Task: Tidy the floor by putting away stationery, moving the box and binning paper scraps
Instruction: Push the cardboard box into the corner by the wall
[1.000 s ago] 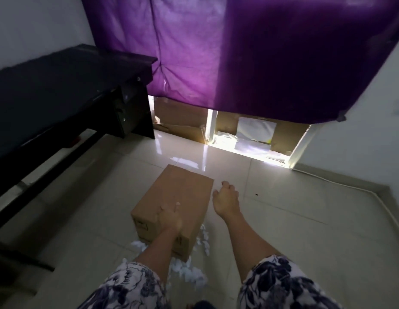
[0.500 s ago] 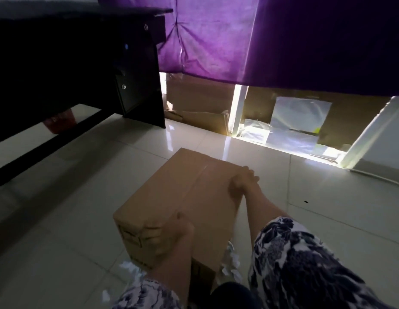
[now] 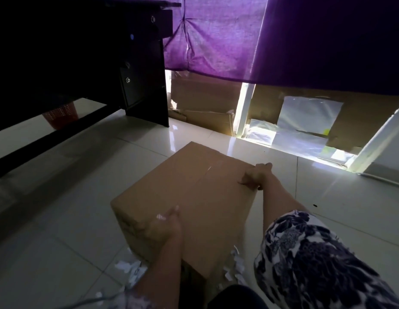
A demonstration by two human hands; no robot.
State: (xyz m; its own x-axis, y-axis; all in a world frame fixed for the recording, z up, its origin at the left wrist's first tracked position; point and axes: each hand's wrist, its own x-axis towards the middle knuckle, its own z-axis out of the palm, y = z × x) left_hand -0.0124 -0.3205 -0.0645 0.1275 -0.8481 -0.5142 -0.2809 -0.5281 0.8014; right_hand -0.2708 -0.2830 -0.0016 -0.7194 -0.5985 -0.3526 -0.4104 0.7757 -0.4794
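cardboard box (image 3: 194, 197) on floor, left hand (image 3: 163, 228), right hand (image 3: 256, 177) gripping its edges

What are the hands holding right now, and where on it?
The cardboard box: the left hand grips its near left corner, the right hand its far right top edge.
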